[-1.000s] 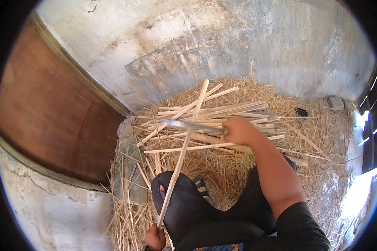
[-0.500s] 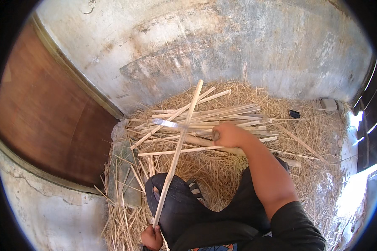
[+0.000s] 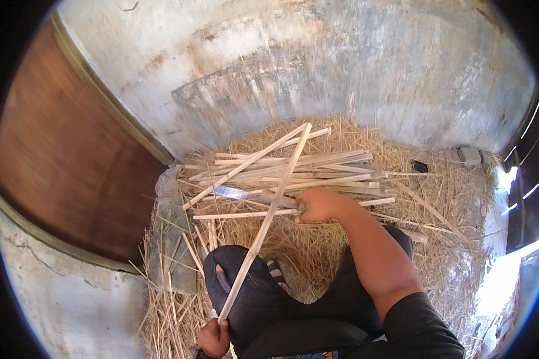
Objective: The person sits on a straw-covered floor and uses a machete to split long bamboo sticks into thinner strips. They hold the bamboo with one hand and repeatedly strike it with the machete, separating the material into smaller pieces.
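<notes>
My left hand (image 3: 214,338) is closed around the near end of a long, pale bamboo strip (image 3: 251,251), which slants up and away to the right across my left knee. In my right hand (image 3: 318,205) is the handle of a knife, gripped with the fingers wrapped round it. The shiny knife blade (image 3: 230,192) points left beyond the strip. The strip crosses in front of the knife; whether they touch I cannot tell. Beneath both lies a loose pile of bamboo strips (image 3: 335,160), mostly lying crosswise.
Straw-like shavings (image 3: 293,239) cover the floor around my legs. At left are a brown wooden panel (image 3: 72,155) and scattered thin offcuts (image 3: 167,311). A worn wall (image 3: 317,72) rises behind the pile. A small black object (image 3: 420,166) and a pale block (image 3: 470,155) lie at right.
The strip's far end has swung right and slightly nearer. My right hand has come a little nearer and left with the knife. My left hand stays about where it was.
</notes>
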